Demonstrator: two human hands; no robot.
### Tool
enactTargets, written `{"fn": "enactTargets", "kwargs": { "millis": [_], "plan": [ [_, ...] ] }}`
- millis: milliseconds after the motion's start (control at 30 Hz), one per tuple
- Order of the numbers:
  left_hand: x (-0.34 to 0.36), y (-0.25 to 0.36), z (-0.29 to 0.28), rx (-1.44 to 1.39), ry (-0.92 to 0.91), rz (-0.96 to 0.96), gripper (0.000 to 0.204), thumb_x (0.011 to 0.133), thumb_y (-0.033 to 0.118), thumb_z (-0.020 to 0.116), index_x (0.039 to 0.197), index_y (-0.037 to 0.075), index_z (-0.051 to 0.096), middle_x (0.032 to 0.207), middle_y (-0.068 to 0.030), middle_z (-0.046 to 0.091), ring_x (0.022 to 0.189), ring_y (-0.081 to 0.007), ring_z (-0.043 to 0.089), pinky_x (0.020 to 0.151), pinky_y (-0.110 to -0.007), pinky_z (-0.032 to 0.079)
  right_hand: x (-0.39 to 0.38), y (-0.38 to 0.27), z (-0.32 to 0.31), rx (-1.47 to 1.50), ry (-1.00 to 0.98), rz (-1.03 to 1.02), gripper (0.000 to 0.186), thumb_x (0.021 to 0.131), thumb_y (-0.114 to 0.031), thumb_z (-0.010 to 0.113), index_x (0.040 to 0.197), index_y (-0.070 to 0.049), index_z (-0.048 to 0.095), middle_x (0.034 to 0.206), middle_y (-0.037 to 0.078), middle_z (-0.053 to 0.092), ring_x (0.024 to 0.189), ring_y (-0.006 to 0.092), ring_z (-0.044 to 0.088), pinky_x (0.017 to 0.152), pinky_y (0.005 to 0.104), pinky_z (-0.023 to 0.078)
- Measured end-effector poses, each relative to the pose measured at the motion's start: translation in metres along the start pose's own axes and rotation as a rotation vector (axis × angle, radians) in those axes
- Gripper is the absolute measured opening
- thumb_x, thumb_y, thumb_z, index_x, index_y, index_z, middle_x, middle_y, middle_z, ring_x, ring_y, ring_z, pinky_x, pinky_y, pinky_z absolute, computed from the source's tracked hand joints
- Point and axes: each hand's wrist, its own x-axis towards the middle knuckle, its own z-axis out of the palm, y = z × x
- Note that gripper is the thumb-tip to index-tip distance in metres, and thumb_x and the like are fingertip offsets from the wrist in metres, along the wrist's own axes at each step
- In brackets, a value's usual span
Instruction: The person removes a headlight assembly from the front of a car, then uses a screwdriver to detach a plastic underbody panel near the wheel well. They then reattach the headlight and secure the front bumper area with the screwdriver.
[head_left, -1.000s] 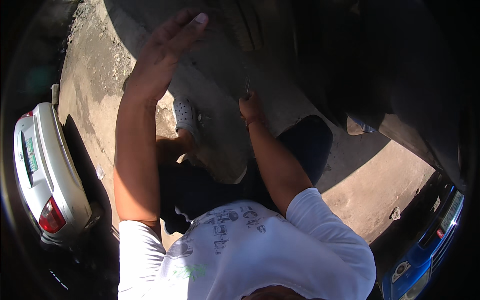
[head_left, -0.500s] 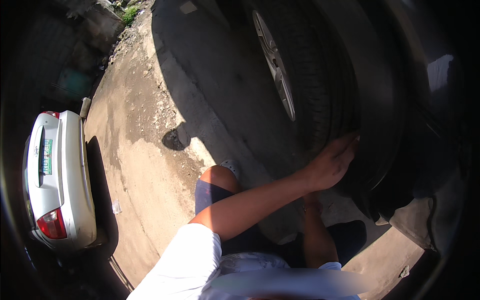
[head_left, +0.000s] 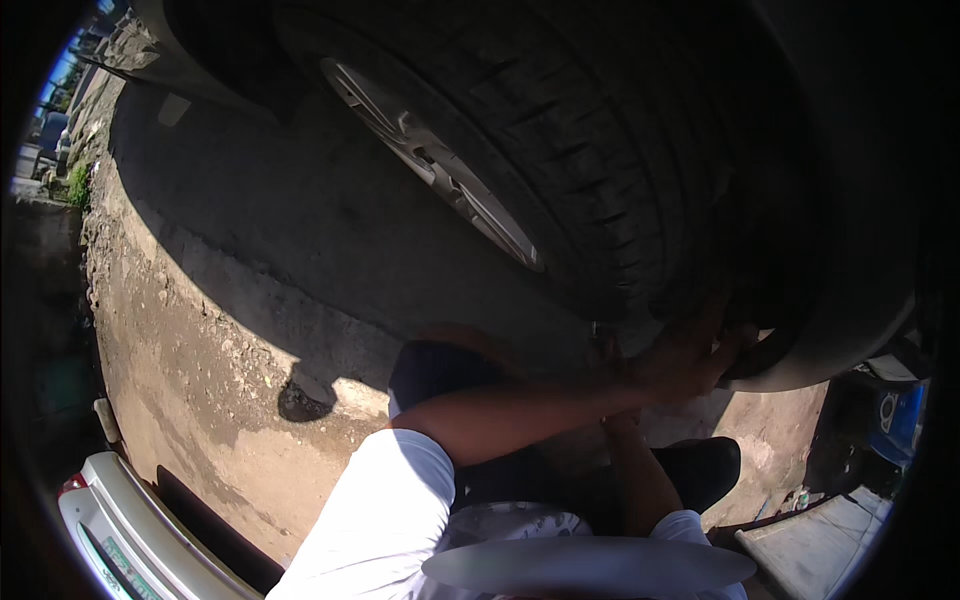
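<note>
A car wheel fills the upper middle, its black treaded tyre (head_left: 590, 150) in shadow and its silver spoked rim (head_left: 440, 170) facing left. My left arm crosses under the tyre's near end. At the tread beside the dark wheel arch is my left hand (head_left: 690, 355), its fingers apart and partly lost in shadow; I see nothing held in it. Below the tyre, mostly behind my left forearm, my right hand (head_left: 608, 360) points upward and looks closed. A small pale glint shows at its fingertips, too dim to name.
Dark bodywork (head_left: 850, 330) curves over the wheel on the right. A silver car (head_left: 150, 530) stands at the lower left. Stony debris lies along the concrete ground (head_left: 180, 400). A blue container (head_left: 900, 425) and a pale flat panel (head_left: 815, 540) are at the right.
My view has turned and come closer to the wheel, which looks larger. The silver car has slid down the picture. My left hand sits lower against the tyre, and its fingers are more spread.
</note>
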Motion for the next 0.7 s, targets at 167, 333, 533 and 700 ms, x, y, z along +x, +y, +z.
{"fn": "enactTargets", "kwargs": {
  "millis": [167, 333, 533, 700],
  "plan": [
    [-0.029, 0.015, 0.009, -0.331, -0.013, -0.216, 0.074, 0.117, 0.042, 0.054, 0.166, -0.008, 0.031, 0.149, -0.0363, 0.052, 0.143, -0.0484, 0.051, 0.119, -0.051, 0.042, -0.041, -0.037, 0.015, 0.12, 0.175, 0.103, 0.042, 0.117, -0.034, 0.054, 0.146, -0.004, 0.065, 0.104, 0.007, 0.068, 0.088, 0.0175, 0.061, 0.079, 0.0361, 0.05],
    [-0.03, 0.024, 0.035, -0.367, 0.093, -0.21, 0.056, 0.121, 0.043, 0.046, 0.145, -0.007, 0.047, 0.125, -0.0306, 0.06, 0.117, -0.0444, 0.06, 0.109, -0.047, 0.044, -0.078, -0.084, 0.044, 0.144, 0.465, -0.072, 0.041, 0.118, -0.032, 0.053, 0.146, -0.004, 0.063, 0.094, 0.001, 0.064, 0.079, 0.0104, 0.056, 0.073, 0.0311, 0.047],
    [-0.048, 0.022, 0.031, -0.302, 0.052, -0.198, 0.043, 0.121, 0.036, 0.046, 0.142, -0.001, 0.052, 0.123, -0.0245, 0.061, 0.111, -0.0406, 0.063, 0.102, -0.048, 0.047, -0.067, -0.12, 0.026, 0.069, 0.624, -0.15, 0.036, 0.118, -0.027, 0.053, 0.144, -0.004, 0.064, 0.099, 0.003, 0.068, 0.087, 0.0129, 0.063, 0.079, 0.0303, 0.048],
    [-0.078, 0.047, 0.004, 0.529, -0.155, 0.06, 0.037, 0.111, 0.017, 0.057, 0.146, 0.005, 0.056, 0.137, -0.0176, 0.059, 0.116, -0.037, 0.066, 0.094, -0.055, 0.051, -0.063, -0.161, 0.007, 0.013, 0.727, -0.076, 0.033, 0.115, -0.023, 0.059, 0.143, -0.006, 0.064, 0.107, 0.006, 0.068, 0.096, 0.0194, 0.064, 0.088, 0.0348, 0.05]
  ]
}}
